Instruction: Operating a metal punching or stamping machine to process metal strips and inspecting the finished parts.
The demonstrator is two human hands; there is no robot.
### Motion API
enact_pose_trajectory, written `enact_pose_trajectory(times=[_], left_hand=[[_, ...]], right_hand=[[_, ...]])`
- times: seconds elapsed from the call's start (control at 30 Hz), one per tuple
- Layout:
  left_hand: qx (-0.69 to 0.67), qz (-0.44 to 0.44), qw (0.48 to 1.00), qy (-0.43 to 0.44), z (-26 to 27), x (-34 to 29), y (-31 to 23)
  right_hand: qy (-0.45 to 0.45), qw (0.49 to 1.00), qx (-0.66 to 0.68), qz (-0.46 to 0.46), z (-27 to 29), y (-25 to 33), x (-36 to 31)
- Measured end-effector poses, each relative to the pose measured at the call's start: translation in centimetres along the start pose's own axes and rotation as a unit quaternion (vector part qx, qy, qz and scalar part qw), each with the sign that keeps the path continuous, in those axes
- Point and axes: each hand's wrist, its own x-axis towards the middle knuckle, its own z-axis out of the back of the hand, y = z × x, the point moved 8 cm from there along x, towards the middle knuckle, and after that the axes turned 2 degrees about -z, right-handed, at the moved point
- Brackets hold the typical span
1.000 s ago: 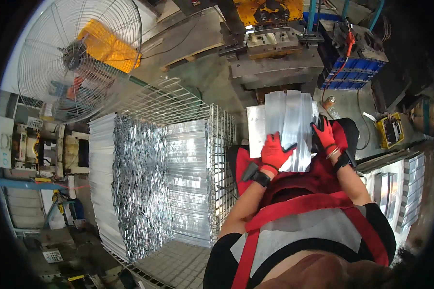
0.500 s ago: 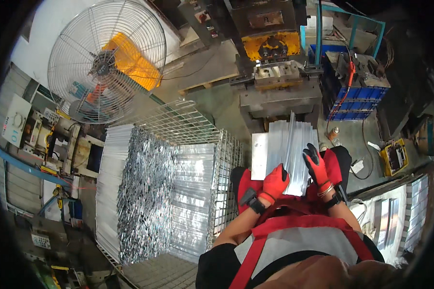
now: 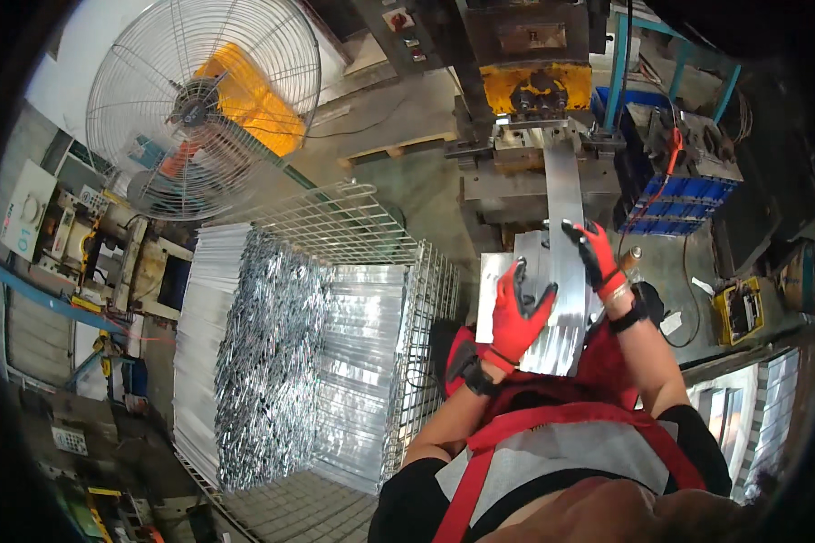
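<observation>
My right hand (image 3: pixel 596 258), in a red glove with black fingertips, grips a long flat metal strip (image 3: pixel 564 185). The strip's far end reaches the die (image 3: pixel 516 136) of the press ahead; whether it lies inside the die I cannot tell. Beneath its near part, a stack of similar metal strips (image 3: pixel 552 348) rests at my lap on a pale board (image 3: pixel 487 294). At the left edge of that stack is my left hand (image 3: pixel 521 317), gloved alike, with thumb and fingers apart and nothing held.
A wire mesh cage (image 3: pixel 426 317) packed with several metal strips (image 3: pixel 358 371) stands to my left. Behind it is a large caged fan (image 3: pixel 195 109). Blue crates (image 3: pixel 666 204) with metal blocks stand right of the press, a yellow bin (image 3: pixel 739 309) farther right.
My right hand has moved forward with a strip, whose far end now reaches the press die. My left hand has opened. The strip that stood tilted over the stack now points forward, flat.
</observation>
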Motion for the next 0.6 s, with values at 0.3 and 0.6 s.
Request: enact_pose_trajectory(times=[0.3, 0.6], left_hand=[[-0.088, -0.244, 0.944, 0.205, -6.1, 2.5, 4.9], [-0.460, 0.304, 0.762, 0.339, -9.8, 0.9, 4.7]], right_hand=[[0.091, 0.989, 0.072, -0.093, -3.0, -3.2, 4.9], [0.048, 0.995, 0.067, -0.048, -0.3, -3.4, 6.9]])
